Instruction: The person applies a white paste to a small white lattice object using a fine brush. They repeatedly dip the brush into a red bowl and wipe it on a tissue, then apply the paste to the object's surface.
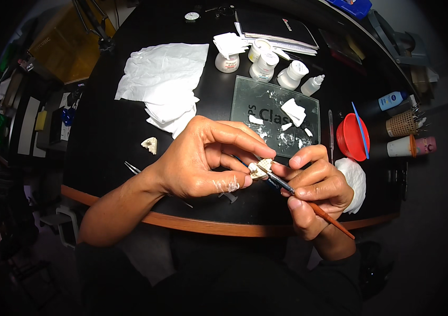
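Brushwork appears in hand above a black counter [216, 100]: the left hand [195, 163], arched, pinches a small perforated block [265, 166] between thumb and fingers; the right hand [319, 184], curled inward, closes its fingers on a wooden-handled brush [330, 218], tip at the block (contact unclear from here). The next stroke likely calls for steadiness.

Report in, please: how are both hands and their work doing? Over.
Left hand: pinching small pale textured piece. Right hand: gripping slim brown-handled tool, tip at the piece. Glass plate with white scraps lies beyond, not between them.
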Tool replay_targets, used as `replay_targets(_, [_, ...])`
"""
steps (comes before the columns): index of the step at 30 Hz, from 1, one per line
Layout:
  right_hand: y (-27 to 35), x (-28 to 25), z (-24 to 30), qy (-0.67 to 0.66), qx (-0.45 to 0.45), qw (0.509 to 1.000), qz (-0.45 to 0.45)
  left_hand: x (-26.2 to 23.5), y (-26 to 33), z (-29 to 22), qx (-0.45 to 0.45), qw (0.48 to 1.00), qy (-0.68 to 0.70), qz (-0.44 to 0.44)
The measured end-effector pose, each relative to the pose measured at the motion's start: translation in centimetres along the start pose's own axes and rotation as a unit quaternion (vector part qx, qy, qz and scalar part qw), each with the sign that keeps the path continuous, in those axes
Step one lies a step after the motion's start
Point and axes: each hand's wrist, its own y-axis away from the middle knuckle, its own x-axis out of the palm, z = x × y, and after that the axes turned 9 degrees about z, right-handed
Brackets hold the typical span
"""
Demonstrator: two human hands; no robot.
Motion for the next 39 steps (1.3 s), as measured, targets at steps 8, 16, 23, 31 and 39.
replay_targets(8, [0.10, 0.06, -0.08, -0.004, -0.001, 1.000, -0.003, -0.08, -0.05, -0.01, 0.001, 1.000, -0.006, 0.003])
replay_targets(16, [0.02, 0.01, -0.12, 0.003, -0.007, 1.000, -0.003, -0.02, -0.13, -0.21, 0.001, 1.000, -0.010, 0.003])
replay_targets(23, [0.27, 0.33, -0.19, -0.006, -0.004, 1.000, -0.015, 0.12, -0.01, -0.22, 0.000, 1.000, 0.007, 0.002])
replay_targets(31, [0.00, 0.51, 0.25, 0.030, -0.028, 0.999, -0.010, 0.29, -0.01, 0.00, 0.002, 1.000, 0.018, 0.004])
replay_targets(39, [-0.03, 0.34, 0.15, 0.043, -0.039, 0.998, -0.004, 0.20, -0.21, -0.05, 0.000, 1.000, 0.005, 0.006])
